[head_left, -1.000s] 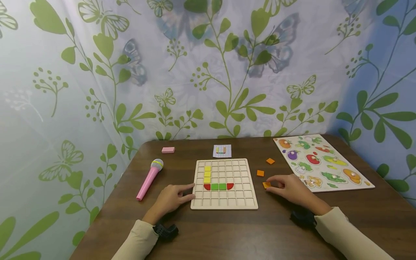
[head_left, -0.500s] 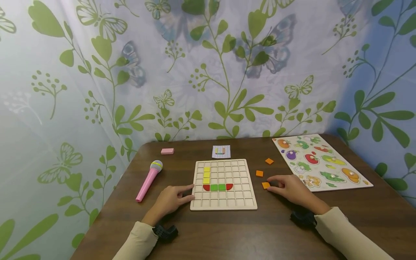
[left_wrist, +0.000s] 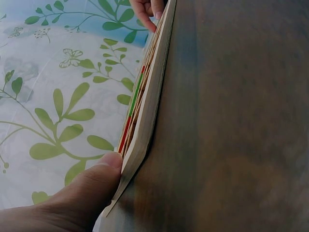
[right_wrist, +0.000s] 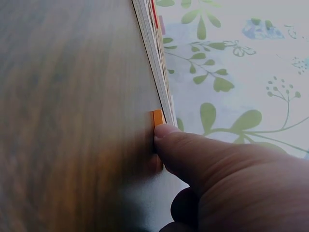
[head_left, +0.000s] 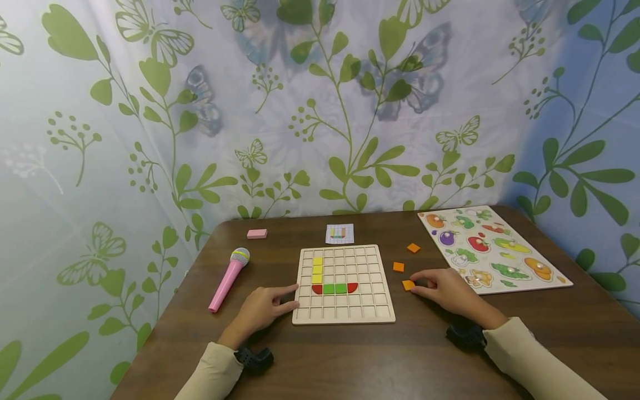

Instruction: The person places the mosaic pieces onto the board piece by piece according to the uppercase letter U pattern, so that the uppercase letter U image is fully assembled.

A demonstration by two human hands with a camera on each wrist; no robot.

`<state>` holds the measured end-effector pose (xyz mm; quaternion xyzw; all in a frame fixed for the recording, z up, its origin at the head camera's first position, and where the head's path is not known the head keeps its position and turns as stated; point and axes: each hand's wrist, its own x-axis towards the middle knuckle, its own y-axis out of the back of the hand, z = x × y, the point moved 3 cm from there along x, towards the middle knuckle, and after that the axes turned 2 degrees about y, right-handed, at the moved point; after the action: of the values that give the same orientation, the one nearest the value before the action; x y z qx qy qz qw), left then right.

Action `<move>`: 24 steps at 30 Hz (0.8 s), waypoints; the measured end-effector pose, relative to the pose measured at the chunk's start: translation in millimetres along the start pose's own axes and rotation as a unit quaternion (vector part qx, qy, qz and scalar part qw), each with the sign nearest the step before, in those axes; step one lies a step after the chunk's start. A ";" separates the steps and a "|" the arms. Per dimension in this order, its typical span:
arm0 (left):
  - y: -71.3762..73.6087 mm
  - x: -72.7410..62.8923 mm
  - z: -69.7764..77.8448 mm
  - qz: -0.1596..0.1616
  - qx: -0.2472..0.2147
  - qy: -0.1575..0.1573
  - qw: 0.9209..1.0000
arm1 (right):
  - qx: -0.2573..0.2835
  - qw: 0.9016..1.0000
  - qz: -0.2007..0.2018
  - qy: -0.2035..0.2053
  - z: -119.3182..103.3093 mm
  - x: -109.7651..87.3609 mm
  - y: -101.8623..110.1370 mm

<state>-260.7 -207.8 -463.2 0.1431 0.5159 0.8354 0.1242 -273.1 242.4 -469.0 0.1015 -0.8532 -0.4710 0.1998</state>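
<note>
A wooden grid board (head_left: 340,314) lies flat on the table. In it sit yellow squares (head_left: 317,270) in a column, and below them green squares (head_left: 335,289) between two red quarter-round pieces (head_left: 352,288). My left hand (head_left: 260,308) touches the board's left edge with spread thumb and index finger; its thumb (left_wrist: 104,171) shows against the rim in the left wrist view. Right of the board, my right hand (head_left: 447,290) pinches an orange square tile (head_left: 407,285) at the table surface. The thumb (right_wrist: 176,140) covers part of that tile in the right wrist view.
Two more orange tiles (head_left: 398,267) lie between the board and a vegetable knob puzzle (head_left: 500,244) at the right. Behind the board is a pattern card (head_left: 339,234). A pink toy microphone (head_left: 227,283) and a pink block (head_left: 257,234) lie at the left.
The head view has shifted slightly. Both hands, the board and the tiles keep their places relative to one another.
</note>
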 end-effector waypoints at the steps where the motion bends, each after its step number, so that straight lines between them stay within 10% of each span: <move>1: 0.0 0.0 0.2 0.000 0.000 0.001 1.000 | 0.000 1.000 0.000 0.001 -0.1 0.2 -0.1; 24: 0.1 0.7 -0.1 0.001 0.002 -0.002 1.000 | 0.015 0.999 0.041 0.004 -11.7 9.1 -6.3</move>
<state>-261.4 -207.7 -463.1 0.1459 0.5170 0.8343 0.1238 -276.3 226.8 -466.6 0.0713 -0.8627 -0.4494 0.2209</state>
